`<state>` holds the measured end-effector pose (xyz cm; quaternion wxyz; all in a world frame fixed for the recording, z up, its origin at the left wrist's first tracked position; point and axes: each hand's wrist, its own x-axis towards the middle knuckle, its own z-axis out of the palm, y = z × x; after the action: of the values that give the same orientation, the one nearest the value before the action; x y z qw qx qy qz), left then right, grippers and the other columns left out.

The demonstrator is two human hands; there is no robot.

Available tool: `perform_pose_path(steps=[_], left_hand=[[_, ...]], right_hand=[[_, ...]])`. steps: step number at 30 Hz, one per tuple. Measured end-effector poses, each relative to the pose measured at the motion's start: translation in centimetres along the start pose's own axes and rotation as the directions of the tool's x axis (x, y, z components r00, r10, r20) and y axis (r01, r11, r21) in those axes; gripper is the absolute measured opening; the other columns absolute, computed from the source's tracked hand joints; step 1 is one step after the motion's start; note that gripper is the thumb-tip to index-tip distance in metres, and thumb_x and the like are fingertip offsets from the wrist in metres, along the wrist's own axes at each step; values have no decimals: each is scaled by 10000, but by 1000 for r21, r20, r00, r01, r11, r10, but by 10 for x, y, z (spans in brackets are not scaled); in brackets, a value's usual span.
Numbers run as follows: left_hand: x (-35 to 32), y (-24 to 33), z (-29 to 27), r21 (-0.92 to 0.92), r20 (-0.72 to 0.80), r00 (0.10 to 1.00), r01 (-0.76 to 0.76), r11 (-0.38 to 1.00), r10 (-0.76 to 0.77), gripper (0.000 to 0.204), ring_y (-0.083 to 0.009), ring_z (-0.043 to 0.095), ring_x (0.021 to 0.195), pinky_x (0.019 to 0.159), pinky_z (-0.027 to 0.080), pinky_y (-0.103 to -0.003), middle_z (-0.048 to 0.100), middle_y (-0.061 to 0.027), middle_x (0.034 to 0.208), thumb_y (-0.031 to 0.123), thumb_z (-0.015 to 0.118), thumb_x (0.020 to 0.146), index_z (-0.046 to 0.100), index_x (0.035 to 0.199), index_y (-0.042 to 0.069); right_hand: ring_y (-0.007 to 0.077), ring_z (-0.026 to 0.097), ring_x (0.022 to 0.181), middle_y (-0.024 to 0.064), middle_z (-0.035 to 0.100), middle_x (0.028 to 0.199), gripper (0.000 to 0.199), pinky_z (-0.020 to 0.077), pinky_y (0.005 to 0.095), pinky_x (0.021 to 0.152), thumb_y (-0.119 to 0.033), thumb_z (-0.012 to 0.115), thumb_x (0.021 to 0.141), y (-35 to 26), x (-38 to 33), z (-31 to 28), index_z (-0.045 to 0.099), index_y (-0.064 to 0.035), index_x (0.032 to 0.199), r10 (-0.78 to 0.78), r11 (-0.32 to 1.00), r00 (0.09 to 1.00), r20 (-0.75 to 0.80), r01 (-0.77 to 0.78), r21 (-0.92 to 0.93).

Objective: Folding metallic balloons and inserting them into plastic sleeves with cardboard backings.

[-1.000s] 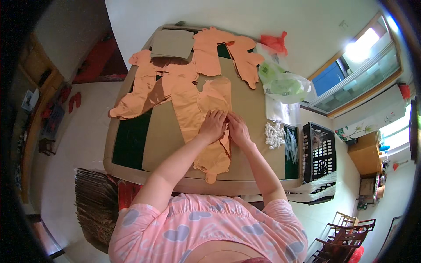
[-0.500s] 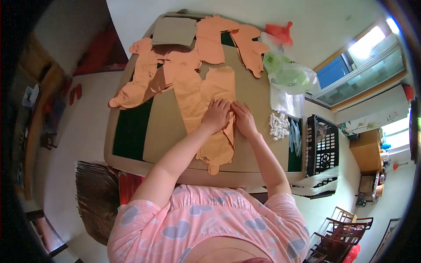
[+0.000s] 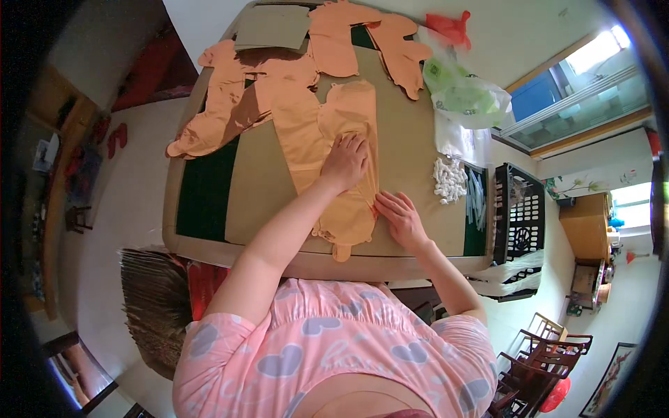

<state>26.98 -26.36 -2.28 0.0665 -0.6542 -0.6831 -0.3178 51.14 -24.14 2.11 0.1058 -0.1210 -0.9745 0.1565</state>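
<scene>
no txt legible; script on pink top (image 3: 341, 331) unclear; marks on plastic bag (image 3: 468, 97) too blurred

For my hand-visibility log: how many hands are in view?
2: the left hand lies on the shiny orange piece; the right hand is at that piece's right edge. No others show.

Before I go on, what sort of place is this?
Likely a home doubling as a workspace: red slippers on the floor, a dark wooden chair, a table spread with orange pieces.
</scene>
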Motion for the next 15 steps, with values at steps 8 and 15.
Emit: perform_pose_path(steps=[8,15], left_hand=[[-3,-1,1,-11,-34,999,-9,1000,9,413,-300,456,1217,1061,318,-479,521,-137,1235,206,609,834,537,1188,6],[0,0,-2,-1,-12,1000,-7,1000,7,407,-296,450,1223,1063,317,-473,524,-138,1237,208,597,843,540,1190,3]], right_hand=[[234,413,1360,56,480,1436,568,276,492,1135,-66,578,765,-8,-19,0,538,-86,1330,-34,998,995,89,39,-50],[264,486,1293,75,586,1312,467,332,501,1094,-63,572,746,-10,-23,-9,613,-54,1210,-79,997,989,126,76,28]])
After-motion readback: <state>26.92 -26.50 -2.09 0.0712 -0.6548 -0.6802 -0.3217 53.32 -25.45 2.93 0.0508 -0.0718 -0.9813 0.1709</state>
